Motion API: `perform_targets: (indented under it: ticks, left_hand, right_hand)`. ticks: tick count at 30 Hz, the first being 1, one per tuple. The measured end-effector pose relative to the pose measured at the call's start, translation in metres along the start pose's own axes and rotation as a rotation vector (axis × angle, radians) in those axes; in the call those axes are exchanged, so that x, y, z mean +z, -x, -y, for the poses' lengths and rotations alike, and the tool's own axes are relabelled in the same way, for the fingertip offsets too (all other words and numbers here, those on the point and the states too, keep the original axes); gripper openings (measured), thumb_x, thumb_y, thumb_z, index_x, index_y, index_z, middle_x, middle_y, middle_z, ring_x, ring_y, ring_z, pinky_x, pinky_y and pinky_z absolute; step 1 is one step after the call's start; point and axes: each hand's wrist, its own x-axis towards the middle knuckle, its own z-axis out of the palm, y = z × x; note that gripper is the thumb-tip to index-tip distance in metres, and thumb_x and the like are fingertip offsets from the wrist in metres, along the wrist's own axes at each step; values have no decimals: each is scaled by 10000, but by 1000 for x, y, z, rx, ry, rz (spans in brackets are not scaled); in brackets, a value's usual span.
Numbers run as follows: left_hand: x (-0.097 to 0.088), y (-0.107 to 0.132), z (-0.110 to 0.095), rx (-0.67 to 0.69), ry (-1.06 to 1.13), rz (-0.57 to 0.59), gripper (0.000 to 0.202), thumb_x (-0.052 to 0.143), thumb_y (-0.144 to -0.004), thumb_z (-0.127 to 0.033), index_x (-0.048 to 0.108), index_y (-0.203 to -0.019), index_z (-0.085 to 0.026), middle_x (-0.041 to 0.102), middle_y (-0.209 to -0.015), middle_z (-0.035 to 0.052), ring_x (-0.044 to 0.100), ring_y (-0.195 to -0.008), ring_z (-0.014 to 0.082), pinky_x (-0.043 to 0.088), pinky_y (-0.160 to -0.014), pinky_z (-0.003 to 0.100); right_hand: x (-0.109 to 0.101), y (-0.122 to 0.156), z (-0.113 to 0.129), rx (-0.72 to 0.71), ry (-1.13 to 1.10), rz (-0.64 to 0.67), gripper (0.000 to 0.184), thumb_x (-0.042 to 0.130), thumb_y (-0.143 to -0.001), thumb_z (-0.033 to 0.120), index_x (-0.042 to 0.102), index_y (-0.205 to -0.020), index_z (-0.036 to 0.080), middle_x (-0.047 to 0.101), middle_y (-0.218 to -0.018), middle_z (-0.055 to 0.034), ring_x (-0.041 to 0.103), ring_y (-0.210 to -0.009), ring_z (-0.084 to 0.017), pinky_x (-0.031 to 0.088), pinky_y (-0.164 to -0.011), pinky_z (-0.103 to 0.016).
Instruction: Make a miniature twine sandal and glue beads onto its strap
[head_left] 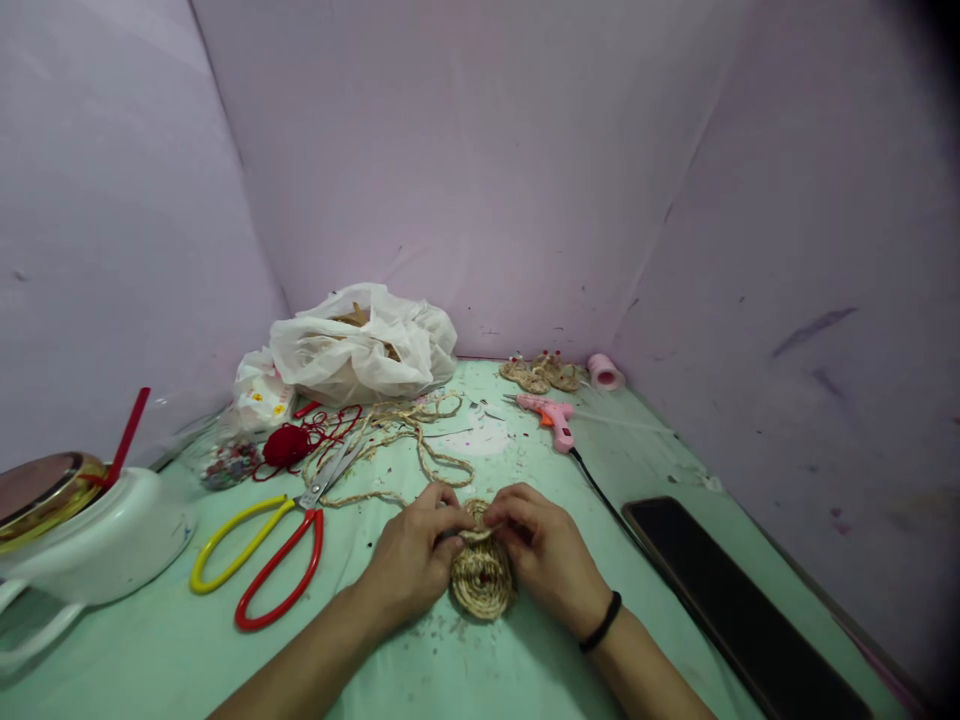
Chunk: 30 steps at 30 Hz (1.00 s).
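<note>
A coiled piece of braided straw cord, made of round spirals, lies on the table in front of me with a small red spot near its middle. My left hand pinches a short band of braided cord across the upper part of the coil. From the right, my right hand pinches the other end of that band, its fingertips close to the left ones. Fingers hide part of the upper coil. Loose braided straw cord lies in loops beyond my left hand.
Left are scissors, red yarn and a white pot. Behind stand a white plastic bag, straw pieces and a pink roll. A pink glue gun and black phone-like slab lie right.
</note>
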Motion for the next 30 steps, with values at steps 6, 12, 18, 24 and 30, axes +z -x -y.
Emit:
perform_targets:
  ticks: [6,12,18,24,30]
  left_hand:
    - [-6,-3,3,-8,140,9,331,535,-720,-135,639,-1025,-213,561,-934,43,547,-786,158,433,-708,263]
    - [-5,-8,5,-36,161,-11,252,447,-814,-204,685,-895,-187,583,-837,51,555,-804,165,422,-746,273]
    - [-1,-6,6,-52,101,-18,218,494,-782,-201,693,-870,-192,594,-840,54,562,-799,176,419,-730,275]
    - [-7,-2,-2,-240,286,-290,228,502,-773,-273,627,-937,-175,608,-694,21,555,-614,143,434,-589,246]
    - [-19,10,-22,-547,501,-78,77,556,-644,-212,561,-698,-158,453,-445,-65,376,-327,79,276,-328,190]
  right_hand:
    - [0,1,-1,57,-38,-19,271,554,-686,84,626,-924,192,630,-876,-47,581,-701,-161,475,-652,-289]
    - [-4,-3,-1,97,-79,0,173,517,-780,186,677,-845,183,677,-845,-62,608,-790,-184,471,-707,-304]
    - [-4,-3,-2,112,-87,31,142,562,-728,166,691,-785,189,693,-814,-54,619,-770,-185,473,-725,-306]
    - [-15,-4,-1,315,-22,-39,250,462,-781,283,645,-897,158,680,-881,-92,608,-717,-194,463,-647,-316]
    - [-38,2,8,398,-37,196,74,582,-613,158,643,-575,179,575,-490,15,461,-443,-111,330,-440,-225]
